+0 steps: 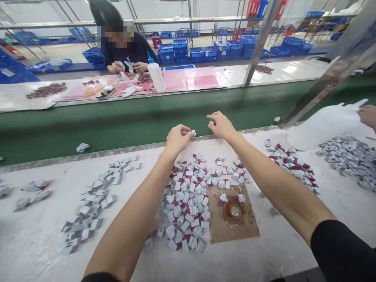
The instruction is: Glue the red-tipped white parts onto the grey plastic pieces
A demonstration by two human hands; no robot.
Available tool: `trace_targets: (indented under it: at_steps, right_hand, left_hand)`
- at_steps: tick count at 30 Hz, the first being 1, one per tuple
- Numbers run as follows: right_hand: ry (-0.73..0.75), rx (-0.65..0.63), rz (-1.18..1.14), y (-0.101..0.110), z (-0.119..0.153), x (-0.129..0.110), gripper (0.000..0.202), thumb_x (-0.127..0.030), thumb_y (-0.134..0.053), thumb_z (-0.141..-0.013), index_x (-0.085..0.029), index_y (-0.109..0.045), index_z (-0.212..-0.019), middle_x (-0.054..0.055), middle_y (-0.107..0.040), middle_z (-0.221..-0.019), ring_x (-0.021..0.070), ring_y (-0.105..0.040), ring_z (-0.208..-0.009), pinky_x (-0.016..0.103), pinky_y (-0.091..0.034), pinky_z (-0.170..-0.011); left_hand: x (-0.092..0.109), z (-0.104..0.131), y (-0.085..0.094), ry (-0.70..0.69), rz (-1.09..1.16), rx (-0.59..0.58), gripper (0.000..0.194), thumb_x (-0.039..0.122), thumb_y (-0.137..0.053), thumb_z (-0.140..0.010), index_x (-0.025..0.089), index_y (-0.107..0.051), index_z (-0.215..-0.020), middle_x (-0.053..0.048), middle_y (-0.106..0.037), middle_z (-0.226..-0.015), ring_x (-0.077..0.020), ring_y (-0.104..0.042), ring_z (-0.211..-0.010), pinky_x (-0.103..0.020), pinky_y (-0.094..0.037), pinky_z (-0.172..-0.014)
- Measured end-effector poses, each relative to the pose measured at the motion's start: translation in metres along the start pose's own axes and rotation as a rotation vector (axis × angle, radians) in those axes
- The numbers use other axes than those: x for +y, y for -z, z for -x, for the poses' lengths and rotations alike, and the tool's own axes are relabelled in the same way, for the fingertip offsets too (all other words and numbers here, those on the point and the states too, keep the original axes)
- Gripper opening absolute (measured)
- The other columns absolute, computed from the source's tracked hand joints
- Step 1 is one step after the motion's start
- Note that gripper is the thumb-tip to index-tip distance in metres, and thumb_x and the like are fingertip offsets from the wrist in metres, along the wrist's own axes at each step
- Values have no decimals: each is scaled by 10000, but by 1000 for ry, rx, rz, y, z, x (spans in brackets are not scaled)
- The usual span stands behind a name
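Observation:
My left hand (178, 139) is closed on a small white and dark-red part (192, 133), held above the near edge of the green belt. To its right, my right hand (221, 124) pinches another small white part (211, 123) over the belt, its index finger stretched out. Below my hands, a large heap of white and dark-red parts (188, 196) lies on the white table. Beside the heap is a piece of brown cardboard (235, 231) bearing a round red-rimmed item (234, 210) and a few parts.
Grey parts (94, 207) lie in a row at left; more heaps sit at right. Beyond the green belt (141, 129), a person (126, 51) works near a white bottle (157, 76). At the right edge, another person's hand (368, 116) touches a white bag (326, 123).

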State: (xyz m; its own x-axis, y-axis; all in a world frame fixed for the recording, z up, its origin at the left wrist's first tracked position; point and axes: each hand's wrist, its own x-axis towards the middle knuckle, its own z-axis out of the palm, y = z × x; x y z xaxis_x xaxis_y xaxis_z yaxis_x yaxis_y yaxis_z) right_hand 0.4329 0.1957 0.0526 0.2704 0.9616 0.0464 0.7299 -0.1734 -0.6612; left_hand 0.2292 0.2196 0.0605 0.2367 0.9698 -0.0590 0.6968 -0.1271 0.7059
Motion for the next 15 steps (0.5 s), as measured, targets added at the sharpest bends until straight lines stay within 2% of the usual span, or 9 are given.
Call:
trace_targets:
  at_steps: [2, 4, 6, 8, 10, 11, 14, 15]
  right_hand:
    - [9, -49, 19, -12, -20, -4, 428, -442, -820, -1144, -226, -741, -1504, 136, -734, -1559, 316, -771, -1316, 546, -692, -1099]
    - [2, -80, 16, -19, -24, -8, 411, -445, -811, -1152, -229, -743, -1495, 131, -740, -1542, 303, -776, -1296, 531, -695, -1088]
    - [-9, -89, -5, -15, -17, -11, 360, -412, -817, -1145, -194, -779, -1429, 140, -787, -1460, 298, -805, -1236, 522, -702, -1071]
    - [-15, -97, -45, -1, 3, -10, 283, -351, -810, -1130, -144, -838, -1321, 164, -864, -1277, 295, -862, -1066, 497, -725, -1006]
    - [-12, -124, -93, 20, 38, -1, 276, -348, -799, -1103, -133, -886, -1254, 164, -904, -1069, 306, -888, -863, 480, -750, -889]
    - [-10, -137, -114, 32, 61, 8, 301, -397, -806, -1088, -157, -904, -1240, 148, -907, -988, 322, -889, -806, 485, -759, -826]
    - [15, -133, -246, 59, 151, 53, 463, -703, -849, -986, -269, -947, -1115, 131, -899, -887, 401, -907, -803, 504, -783, -695]
    - [-8, -105, -275, 63, 184, 73, 470, -730, -874, -953, -294, -947, -1114, 129, -897, -890, 407, -910, -808, 489, -792, -678]
  left_hand:
    - [-6, -19, -4, 60, -69, 4, 258, 302, -796, -1116, 152, -792, -1325, -137, -820, -1343, -301, -797, -1229, -531, -674, -1100]
    - [-13, -30, -6, 93, -132, 6, 404, 415, -814, -1121, 181, -753, -1444, -138, -771, -1463, -315, -783, -1279, -556, -690, -1095]
    - [-18, -38, -8, 107, -189, 16, 452, 444, -808, -1125, 198, -732, -1496, -147, -745, -1519, -318, -777, -1293, -553, -697, -1090]
    - [-22, -42, -8, 112, -244, 40, 437, 435, -800, -1130, 205, -735, -1496, -149, -742, -1530, -316, -773, -1300, -551, -695, -1097]
    - [-25, -36, -2, 105, -290, 71, 441, 442, -803, -1129, 205, -735, -1494, -150, -737, -1541, -319, -770, -1309, -559, -691, -1106]
    - [-27, -28, 4, 91, -306, 87, 442, 442, -802, -1128, 205, -735, -1495, -149, -738, -1541, -323, -764, -1323, -567, -681, -1121]
    - [-45, 16, 33, 27, -345, 143, 353, 368, -747, -1141, 232, -760, -1466, -149, -757, -1496, -348, -708, -1412, -569, -594, -1230]
    - [-55, 36, 43, 16, -362, 169, 319, 321, -711, -1139, 243, -777, -1441, -160, -763, -1466, -366, -679, -1443, -560, -552, -1266]
